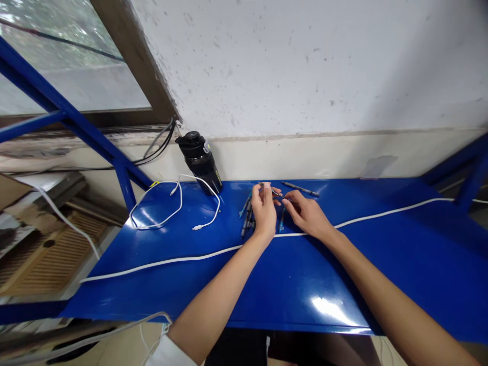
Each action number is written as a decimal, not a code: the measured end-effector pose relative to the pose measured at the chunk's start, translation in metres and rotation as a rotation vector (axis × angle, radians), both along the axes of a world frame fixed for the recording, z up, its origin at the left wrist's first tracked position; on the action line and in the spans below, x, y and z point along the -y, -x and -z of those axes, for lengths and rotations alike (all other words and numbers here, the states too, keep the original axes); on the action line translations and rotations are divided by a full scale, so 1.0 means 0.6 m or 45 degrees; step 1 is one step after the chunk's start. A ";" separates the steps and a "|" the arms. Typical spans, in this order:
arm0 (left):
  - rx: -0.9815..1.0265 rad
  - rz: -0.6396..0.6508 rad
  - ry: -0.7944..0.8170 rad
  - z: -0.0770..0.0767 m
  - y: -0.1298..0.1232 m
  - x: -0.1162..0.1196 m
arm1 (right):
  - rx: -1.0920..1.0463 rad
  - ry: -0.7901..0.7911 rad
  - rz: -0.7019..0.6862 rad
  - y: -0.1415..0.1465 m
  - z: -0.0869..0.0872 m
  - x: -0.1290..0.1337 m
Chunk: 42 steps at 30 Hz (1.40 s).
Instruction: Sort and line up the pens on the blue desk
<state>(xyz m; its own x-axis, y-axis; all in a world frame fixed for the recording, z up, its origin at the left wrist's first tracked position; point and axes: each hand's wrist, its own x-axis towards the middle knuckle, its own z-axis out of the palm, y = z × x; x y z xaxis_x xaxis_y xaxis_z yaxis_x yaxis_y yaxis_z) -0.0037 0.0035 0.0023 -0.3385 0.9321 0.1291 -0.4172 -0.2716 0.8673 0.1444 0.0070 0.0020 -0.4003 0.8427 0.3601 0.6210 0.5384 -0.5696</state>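
Note:
Both hands meet near the back of the blue tabletop [290,284], around a thin dark pen [277,193]. My left hand [264,211] is closed on one end of it, with the thumb raised. The fingertips of my right hand [308,213] pinch the other end. Several dark pens [247,219] lie in a bunch just left of my left hand, partly covered by it. A blue pen [281,219] rests between the two hands. Behind my right hand, another dark pen [300,188] lies close to the wall.
A black bottle [200,161] stands at the back left beside a looped white charging cable [181,203]. One long white cord [179,260] crosses the tabletop, passing under my wrists. Blue metal posts [124,185] flank the tabletop, and a spotted white wall [290,76] rises behind.

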 end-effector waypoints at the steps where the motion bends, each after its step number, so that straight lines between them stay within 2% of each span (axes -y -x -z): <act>1: 0.002 0.017 0.004 0.000 -0.001 0.000 | 0.001 -0.002 -0.002 0.000 0.000 0.000; 13: -0.146 0.192 -0.058 0.004 -0.006 0.004 | -0.071 -0.003 0.028 -0.005 0.007 -0.003; 24: -0.165 0.185 -0.012 0.003 -0.002 0.006 | -0.042 -0.049 0.024 -0.001 -0.004 -0.003; 42: -0.179 0.179 -0.006 0.004 -0.002 0.007 | -0.018 -0.062 0.030 -0.001 -0.004 -0.002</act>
<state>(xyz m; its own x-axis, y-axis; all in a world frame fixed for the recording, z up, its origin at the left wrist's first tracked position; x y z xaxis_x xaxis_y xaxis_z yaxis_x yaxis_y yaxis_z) -0.0023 -0.0006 -0.0002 -0.1835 0.9681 0.1704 -0.3261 -0.2234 0.9186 0.1451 0.0083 0.0041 -0.3755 0.8329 0.4065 0.6260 0.5513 -0.5515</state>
